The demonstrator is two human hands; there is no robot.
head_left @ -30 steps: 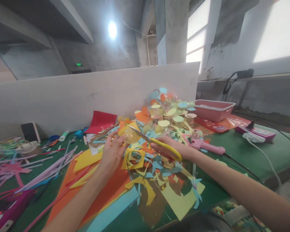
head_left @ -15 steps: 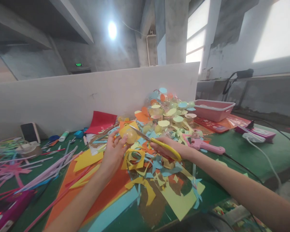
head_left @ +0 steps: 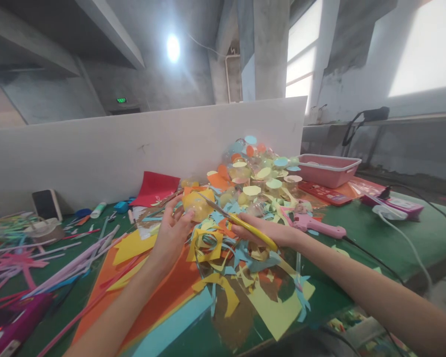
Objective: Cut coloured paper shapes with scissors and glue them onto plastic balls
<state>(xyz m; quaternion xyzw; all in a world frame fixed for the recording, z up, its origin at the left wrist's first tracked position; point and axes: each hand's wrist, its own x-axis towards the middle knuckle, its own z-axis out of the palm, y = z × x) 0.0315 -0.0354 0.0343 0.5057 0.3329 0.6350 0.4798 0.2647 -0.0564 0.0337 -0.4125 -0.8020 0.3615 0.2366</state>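
My left hand point(head_left: 171, 233) grips a clear plastic ball with yellow paper on it point(head_left: 194, 205), held just above the table. My right hand point(head_left: 264, 232) is wrapped round the yellow handles of a pair of scissors point(head_left: 238, 222). The scissor blades point up and left, and their tips touch the yellow paper on the ball. Under both hands lies a litter of yellow, blue and orange paper scraps point(head_left: 223, 260) on orange and yellow sheets point(head_left: 159, 292).
A heap of clear balls with paper discs point(head_left: 258, 171) rises behind my hands. A pink glue gun point(head_left: 315, 225) and a pink basin point(head_left: 329, 168) lie to the right. Several coloured straws point(head_left: 44, 263) cover the left. A white board point(head_left: 134, 144) stands at the back.
My left hand has lifted and turned the ball slightly up and right. The scissors have shifted a little with their tips staying at the ball.
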